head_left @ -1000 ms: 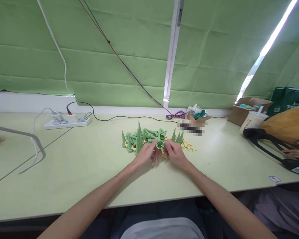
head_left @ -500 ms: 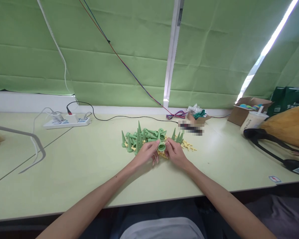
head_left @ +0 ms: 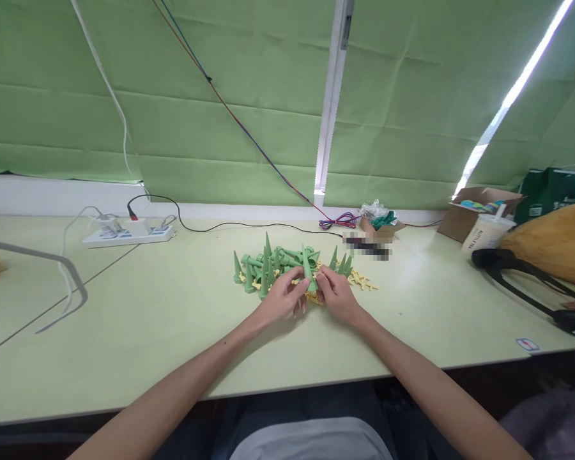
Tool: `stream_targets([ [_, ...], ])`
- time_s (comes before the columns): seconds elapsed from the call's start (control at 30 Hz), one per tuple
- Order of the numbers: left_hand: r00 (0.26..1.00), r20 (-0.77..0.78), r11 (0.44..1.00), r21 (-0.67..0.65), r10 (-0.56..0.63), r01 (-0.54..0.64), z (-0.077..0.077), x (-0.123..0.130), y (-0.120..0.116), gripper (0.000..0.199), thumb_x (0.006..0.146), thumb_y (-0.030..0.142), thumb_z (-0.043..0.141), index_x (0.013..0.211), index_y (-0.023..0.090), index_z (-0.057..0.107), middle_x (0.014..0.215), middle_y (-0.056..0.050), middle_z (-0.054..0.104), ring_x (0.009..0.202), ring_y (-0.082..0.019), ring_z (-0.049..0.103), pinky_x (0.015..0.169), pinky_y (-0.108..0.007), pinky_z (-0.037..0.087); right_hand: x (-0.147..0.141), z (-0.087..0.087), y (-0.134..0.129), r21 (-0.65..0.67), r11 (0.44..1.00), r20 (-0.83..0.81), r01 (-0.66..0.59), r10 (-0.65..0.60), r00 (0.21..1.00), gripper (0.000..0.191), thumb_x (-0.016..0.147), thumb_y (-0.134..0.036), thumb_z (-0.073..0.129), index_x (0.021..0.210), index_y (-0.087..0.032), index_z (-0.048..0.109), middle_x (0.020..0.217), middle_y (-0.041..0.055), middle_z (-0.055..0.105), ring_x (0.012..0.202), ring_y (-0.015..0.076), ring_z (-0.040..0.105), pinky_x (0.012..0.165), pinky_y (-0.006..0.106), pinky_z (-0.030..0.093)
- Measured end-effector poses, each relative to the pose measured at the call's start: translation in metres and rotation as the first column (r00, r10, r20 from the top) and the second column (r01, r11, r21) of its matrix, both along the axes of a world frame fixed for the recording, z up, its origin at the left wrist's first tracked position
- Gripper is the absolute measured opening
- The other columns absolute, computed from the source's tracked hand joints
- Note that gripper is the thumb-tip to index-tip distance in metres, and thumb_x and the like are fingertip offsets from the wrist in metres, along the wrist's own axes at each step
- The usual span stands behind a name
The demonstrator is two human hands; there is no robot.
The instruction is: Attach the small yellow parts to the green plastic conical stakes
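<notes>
My left hand (head_left: 285, 292) is closed around a green plastic cone (head_left: 307, 268), whose tip points up and away from me. Close against the cone's right side, my right hand (head_left: 334, 291) has its fingers pinched together; what they hold, if anything, is too small to make out. Behind my hands lies a pile of green cones (head_left: 290, 257), several on their sides. More cones stand upright at the left (head_left: 249, 278) and a few at the right (head_left: 344, 263). Small yellow branching pieces (head_left: 363, 280) are scattered right of my right hand and partly under my hands.
A white power strip (head_left: 129, 236) with plugs sits at the back left. Toward the back right are a small open box (head_left: 382, 225), a bundled cable (head_left: 341, 220), a cardboard box (head_left: 479, 207) and a drink cup (head_left: 486, 233). A black strap (head_left: 512, 287) lies by a yellow bag (head_left: 556, 243).
The cone in my left hand has tipped: its open base faced me before, and now its side shows with the tip up. My right hand has barely moved.
</notes>
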State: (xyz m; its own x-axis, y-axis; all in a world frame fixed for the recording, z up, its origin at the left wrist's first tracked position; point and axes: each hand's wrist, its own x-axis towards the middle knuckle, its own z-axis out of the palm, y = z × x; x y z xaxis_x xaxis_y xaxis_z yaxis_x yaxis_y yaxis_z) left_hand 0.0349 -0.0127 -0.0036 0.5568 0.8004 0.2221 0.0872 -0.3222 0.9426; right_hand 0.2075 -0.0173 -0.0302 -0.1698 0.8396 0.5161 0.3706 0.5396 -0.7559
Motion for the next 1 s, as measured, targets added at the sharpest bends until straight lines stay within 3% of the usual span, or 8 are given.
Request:
stream_targets([
  [0.27,0.996,-0.065,0.994,0.094,0.053,-0.047,-0.005,0.001,-0.003,0.027,0.092,0.044,0.047,0.102,0.019,0.049,0.063,0.003,0.049,0.049,-0.011,0.049,0.043,-0.022,0.038,0.001,0.002,0.000,0.046,0.999,0.012,0.022,-0.022,1.000,0.043,0.100,-0.043,0.035,0.063,-0.022,0.041,0.048,-0.0028,0.048,0.045,0.0134,0.048,0.051,0.026,0.037],
  [0.67,0.977,-0.145,0.919,0.385,0.156,-0.090,-0.012,0.000,0.003,0.015,0.092,0.033,0.048,0.092,0.019,0.052,0.089,-0.003,0.048,0.069,-0.012,0.052,0.049,-0.020,0.042,-0.001,0.001,-0.002,0.062,0.996,-0.001,0.066,-0.066,0.998,0.056,0.101,-0.039,0.034,0.049,-0.020,0.044,0.041,-0.0013,0.049,0.041,0.0113,0.047,0.050,0.025,0.039],
  [0.83,0.980,-0.150,0.907,0.417,0.132,-0.058,-0.011,-0.001,0.003,0.013,0.093,0.029,0.048,0.093,0.019,0.056,0.100,-0.005,0.049,0.069,-0.010,0.051,0.051,-0.020,0.045,-0.001,0.002,-0.001,0.050,0.996,0.005,0.079,-0.079,0.997,0.060,0.101,-0.041,0.033,0.045,-0.020,0.045,0.039,-0.0005,0.048,0.039,0.0110,0.048,0.050,0.024,0.039],
  [1.0,0.973,-0.141,0.876,0.473,0.182,-0.095,-0.011,0.001,0.004,0.016,0.093,0.025,0.048,0.102,0.021,0.061,0.109,-0.006,0.051,0.066,-0.008,0.053,0.055,-0.022,0.048,-0.002,0.001,0.002,0.040,0.997,-0.045,0.070,-0.068,0.997,0.057,0.101,-0.042,0.034,0.050,-0.020,0.045,0.043,-0.0010,0.050,0.041,0.0109,0.048,0.051,0.024,0.040],
])
